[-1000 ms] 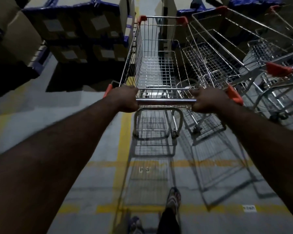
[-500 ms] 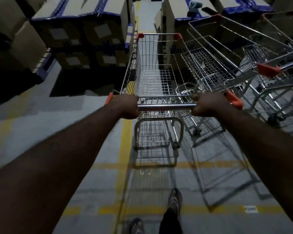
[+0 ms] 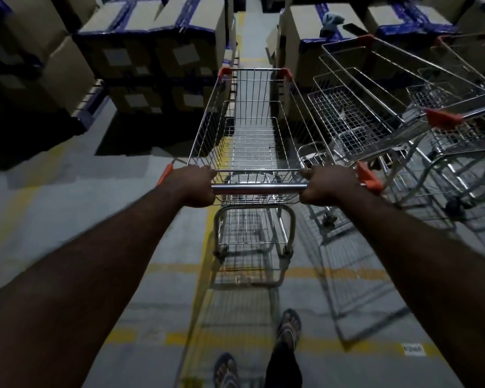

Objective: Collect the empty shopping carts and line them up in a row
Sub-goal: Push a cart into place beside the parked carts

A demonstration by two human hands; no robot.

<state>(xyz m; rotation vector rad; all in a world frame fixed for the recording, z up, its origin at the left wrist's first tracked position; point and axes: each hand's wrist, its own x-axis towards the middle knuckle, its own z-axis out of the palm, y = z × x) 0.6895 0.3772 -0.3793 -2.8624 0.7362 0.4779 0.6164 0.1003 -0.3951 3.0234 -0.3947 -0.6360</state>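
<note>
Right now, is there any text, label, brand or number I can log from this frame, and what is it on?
None can be read.
Floor sticker: dark print, too blurred.
Pale labels on cardboard boxes: too dim and small.
Floor marking under the shopping cart: blurred.
</note>
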